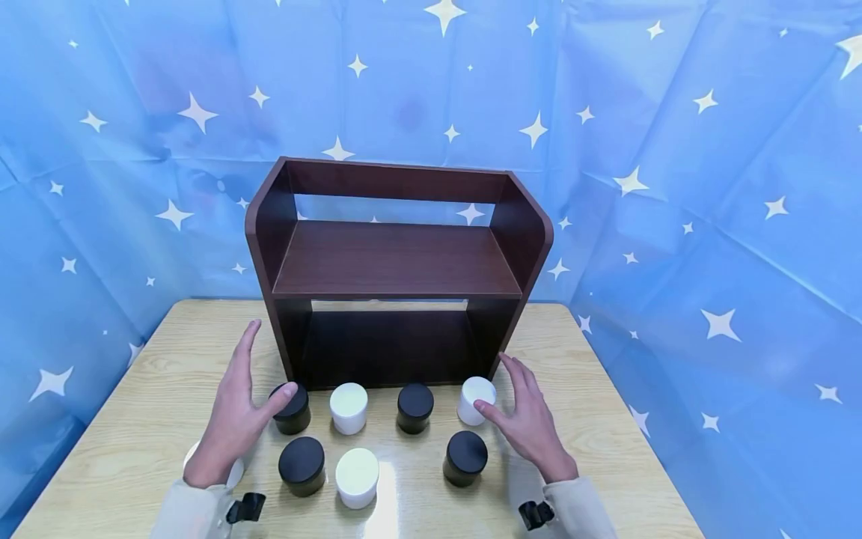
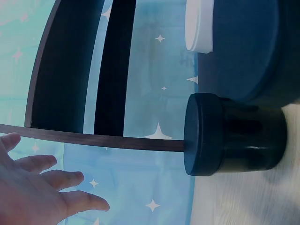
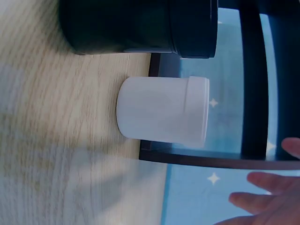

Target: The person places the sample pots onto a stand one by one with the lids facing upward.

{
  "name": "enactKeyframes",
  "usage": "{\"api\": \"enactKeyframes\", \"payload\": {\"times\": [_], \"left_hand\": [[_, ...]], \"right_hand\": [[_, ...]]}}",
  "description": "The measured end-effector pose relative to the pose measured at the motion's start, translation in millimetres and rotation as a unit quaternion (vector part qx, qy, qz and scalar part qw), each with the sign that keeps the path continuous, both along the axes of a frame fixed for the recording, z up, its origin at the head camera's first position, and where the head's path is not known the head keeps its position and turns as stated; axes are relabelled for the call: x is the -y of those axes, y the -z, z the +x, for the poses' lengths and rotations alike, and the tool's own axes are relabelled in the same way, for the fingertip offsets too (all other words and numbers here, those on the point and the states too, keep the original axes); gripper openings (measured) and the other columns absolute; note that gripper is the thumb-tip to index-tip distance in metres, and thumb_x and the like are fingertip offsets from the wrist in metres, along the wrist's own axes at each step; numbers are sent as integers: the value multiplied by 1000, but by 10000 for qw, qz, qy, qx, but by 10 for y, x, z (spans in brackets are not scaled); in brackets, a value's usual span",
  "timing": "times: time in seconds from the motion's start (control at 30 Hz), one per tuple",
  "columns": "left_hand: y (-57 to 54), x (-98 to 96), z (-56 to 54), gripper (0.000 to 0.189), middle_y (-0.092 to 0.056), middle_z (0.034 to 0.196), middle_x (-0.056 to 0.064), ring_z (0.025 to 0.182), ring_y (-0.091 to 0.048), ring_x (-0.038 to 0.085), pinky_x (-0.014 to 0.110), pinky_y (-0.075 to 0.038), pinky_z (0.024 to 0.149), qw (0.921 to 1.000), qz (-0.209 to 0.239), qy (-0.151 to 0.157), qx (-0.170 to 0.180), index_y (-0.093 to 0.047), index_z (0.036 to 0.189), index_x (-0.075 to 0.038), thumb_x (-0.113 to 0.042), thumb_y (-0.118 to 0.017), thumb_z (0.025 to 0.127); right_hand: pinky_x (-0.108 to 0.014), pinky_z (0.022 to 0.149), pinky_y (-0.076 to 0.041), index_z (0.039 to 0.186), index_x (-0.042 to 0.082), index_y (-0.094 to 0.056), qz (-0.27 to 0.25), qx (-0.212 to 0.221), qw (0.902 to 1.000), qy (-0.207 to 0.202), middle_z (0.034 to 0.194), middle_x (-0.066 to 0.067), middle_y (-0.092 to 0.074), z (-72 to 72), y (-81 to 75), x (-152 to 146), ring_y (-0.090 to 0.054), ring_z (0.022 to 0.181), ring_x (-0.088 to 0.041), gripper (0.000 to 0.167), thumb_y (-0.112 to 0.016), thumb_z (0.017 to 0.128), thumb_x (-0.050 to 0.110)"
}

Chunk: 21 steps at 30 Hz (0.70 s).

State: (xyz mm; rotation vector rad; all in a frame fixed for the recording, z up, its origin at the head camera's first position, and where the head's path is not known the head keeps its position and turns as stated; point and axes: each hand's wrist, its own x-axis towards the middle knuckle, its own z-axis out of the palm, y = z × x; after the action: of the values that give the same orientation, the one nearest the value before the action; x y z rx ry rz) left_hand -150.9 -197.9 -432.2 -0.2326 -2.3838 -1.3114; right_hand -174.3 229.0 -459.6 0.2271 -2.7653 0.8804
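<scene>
My left hand [image 1: 236, 408] hovers at the left of the table with its fingers spread, and its thumb overlaps the back-left black lidded jar [image 1: 293, 413] in the head view. Partly hidden beneath that wrist is a white jar [image 1: 236, 473]. My right hand [image 1: 528, 415], fingers spread and nothing held, is beside the back-right white jar [image 1: 477, 400]; the right wrist view shows this white jar [image 3: 161, 110] upright and apart from the fingers. Between the hands stand a white jar [image 1: 349, 409] and black jar [image 1: 414, 408] behind, with black [image 1: 301, 466], white [image 1: 357, 477] and black [image 1: 465, 458] jars in front.
A dark brown two-tier shelf [image 1: 397, 258] stands behind the jars, with bare boards on both levels. The light wood table [image 1: 566, 359] extends to either side of it. Blue star-patterned cloth [image 1: 673, 187] hangs at the back and sides.
</scene>
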Motion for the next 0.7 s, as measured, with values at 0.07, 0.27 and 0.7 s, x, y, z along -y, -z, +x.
{"api": "enactKeyframes", "payload": {"times": [0.07, 0.27, 0.7], "left_hand": [[-9, -1, -15, 99, -15, 170, 9, 155, -17, 43, 71, -20, 118, 9999, 142, 33, -26, -12, 161, -34, -22, -74, 86], [-41, 1, -48, 93, -18, 169, 8, 153, -21, 45, 16, -19, 123, 9992, 386, 69, -108, -14, 162, -30, -18, -70, 88], [-134, 33, -108, 82, -15, 171, 1, 157, -15, 36, 58, -14, 125, 9926, 1153, 382, 52, -14, 162, -27, -12, -60, 95]], "right_hand": [[-69, 105, -40, 158, 17, -30, -37, -34, 10000, -26, 161, -21, -32, 0, 17, 1, -38, 144, -46, 88, -70, 87, 50], [-67, 108, -39, 157, 17, -31, -201, -98, 9997, -124, 160, -19, -35, 11, 41, 5, -38, 145, -43, 86, -72, 87, 47], [-67, 111, -37, 157, 17, -33, -460, -74, 9987, -224, 159, -19, -38, 5, 109, -2, -38, 146, -42, 84, -72, 88, 42]]}}
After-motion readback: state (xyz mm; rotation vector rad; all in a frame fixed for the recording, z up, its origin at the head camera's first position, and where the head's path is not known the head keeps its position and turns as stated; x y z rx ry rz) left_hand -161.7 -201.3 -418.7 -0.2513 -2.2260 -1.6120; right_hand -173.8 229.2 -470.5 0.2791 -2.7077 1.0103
